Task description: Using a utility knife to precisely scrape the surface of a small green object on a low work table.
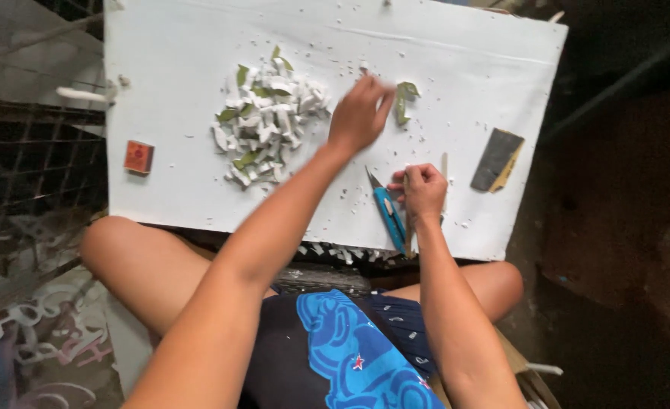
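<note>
A small orange block point(138, 157) sits at the white board's point(463, 60) left. A large heap of cut white-and-green pieces point(265, 125) is already done. The left hand point(359, 115), fingers together, reaches one uncut green piece point(404, 99). The right hand point(422, 189) is fisted, perhaps around a thin stick, beside blue snips point(389, 215).

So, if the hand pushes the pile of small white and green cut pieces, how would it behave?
The pile would probably scatter rather than slide as one, since its pieces lie loose. They look thin and light, with crumbs already spread over the white board. The left hand could likely sweep them easily.
</note>
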